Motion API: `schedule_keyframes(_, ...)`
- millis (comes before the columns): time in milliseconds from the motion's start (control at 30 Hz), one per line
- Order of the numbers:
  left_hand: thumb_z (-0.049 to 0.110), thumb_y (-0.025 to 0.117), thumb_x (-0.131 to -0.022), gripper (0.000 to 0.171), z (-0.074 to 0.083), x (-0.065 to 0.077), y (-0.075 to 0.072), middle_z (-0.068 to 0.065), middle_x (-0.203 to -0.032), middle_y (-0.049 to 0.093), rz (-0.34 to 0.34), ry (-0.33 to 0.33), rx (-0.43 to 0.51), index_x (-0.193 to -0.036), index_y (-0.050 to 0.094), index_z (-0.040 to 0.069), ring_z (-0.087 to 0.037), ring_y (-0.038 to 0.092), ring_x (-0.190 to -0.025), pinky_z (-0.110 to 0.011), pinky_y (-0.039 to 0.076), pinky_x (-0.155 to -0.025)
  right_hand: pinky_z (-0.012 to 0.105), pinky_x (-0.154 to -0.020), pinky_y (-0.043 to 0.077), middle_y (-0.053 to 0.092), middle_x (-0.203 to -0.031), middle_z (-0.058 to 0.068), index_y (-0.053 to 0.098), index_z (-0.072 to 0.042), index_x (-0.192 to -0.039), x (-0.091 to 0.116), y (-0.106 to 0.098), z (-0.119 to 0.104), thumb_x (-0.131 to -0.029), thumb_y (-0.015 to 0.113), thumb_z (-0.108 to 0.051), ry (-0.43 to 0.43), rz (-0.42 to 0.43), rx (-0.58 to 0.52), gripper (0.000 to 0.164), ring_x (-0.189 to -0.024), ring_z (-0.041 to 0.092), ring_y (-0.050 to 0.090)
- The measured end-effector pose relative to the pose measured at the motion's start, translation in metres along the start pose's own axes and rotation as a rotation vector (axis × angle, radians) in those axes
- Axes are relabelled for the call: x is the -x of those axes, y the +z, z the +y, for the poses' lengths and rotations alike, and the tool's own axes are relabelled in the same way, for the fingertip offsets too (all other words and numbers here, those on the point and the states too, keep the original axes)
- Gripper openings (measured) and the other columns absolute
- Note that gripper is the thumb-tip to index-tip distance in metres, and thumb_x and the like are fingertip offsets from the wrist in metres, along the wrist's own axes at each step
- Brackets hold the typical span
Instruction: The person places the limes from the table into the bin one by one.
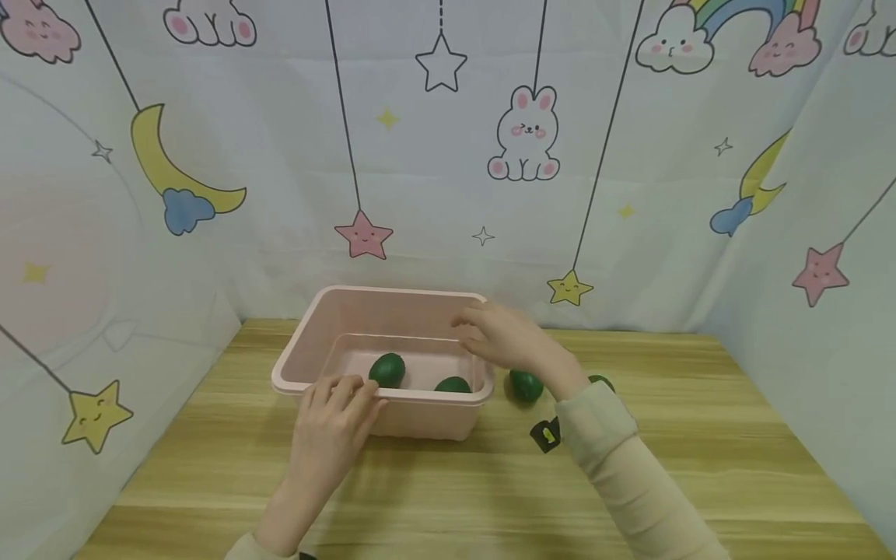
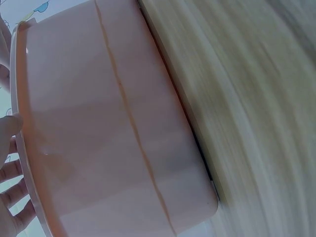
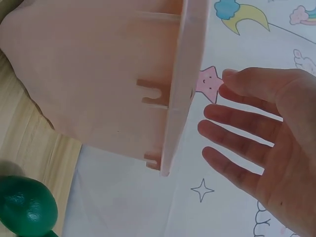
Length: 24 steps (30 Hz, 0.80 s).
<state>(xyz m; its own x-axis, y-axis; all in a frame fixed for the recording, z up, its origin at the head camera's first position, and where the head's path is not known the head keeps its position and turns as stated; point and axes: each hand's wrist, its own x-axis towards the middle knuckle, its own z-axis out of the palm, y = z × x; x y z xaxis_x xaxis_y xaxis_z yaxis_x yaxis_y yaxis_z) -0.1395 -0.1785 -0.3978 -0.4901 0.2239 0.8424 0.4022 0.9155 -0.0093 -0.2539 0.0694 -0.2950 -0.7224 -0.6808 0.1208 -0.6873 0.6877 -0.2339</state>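
Note:
A pink plastic bin stands on the wooden table, with one dark green egg-shaped object inside and another partly hidden by the near wall. My left hand holds the bin's near rim, its fingers bent over the edge; the left wrist view shows the thumb against the rim. Above the right end of the bin hovers my right hand, fingers loosely extended and nothing in them. Just right of the bin lies a third glossy green object. More green shows behind the right sleeve, mostly hidden.
A small dark piece with a yellow-green spot appears beside the right cuff. Wood-grain tabletop extends around the bin. White cloth printed with stars, moons and rabbits hangs behind the table and along both sides.

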Motion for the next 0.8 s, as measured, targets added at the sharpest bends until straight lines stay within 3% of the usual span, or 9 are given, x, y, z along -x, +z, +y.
schedule_keyframes(233,0.041,0.047,-0.098,0.036,0.000,0.000,0.000,-0.007,-0.089,0.062,0.006,0.005,0.002,-0.092,0.067,0.010,-0.029,0.056,-0.086,-0.042,0.045,-0.075,0.040,-0.091,0.053,0.066,-0.122,0.001,0.062,-0.017,-0.121,0.012,0.007,0.007,-0.096,0.059,-0.026,-0.021,0.101,-0.060,0.027,-0.112,0.021,0.062)
schedule_keyframes(600,0.043,0.042,-0.099,0.042,0.001,0.001,0.000,-0.007,-0.091,0.063,-0.033,-0.010,-0.005,-0.095,0.068,0.010,-0.030,0.056,-0.089,-0.043,0.045,-0.077,0.040,-0.097,0.050,0.065,-0.122,0.000,0.064,-0.019,-0.119,0.029,0.020,0.013,-0.095,0.060,-0.023,0.041,0.232,-0.127,0.025,-0.118,0.019,0.059)
schedule_keyframes(800,0.043,0.044,-0.098,0.040,0.002,0.001,0.001,-0.007,-0.092,0.062,-0.034,-0.013,-0.009,-0.096,0.068,0.011,-0.029,0.055,-0.089,-0.042,0.045,-0.076,0.041,-0.100,0.049,0.064,-0.124,0.001,0.063,-0.017,-0.122,0.039,0.026,0.015,-0.096,0.059,-0.023,0.029,0.311,-0.158,0.027,-0.120,0.019,0.057)
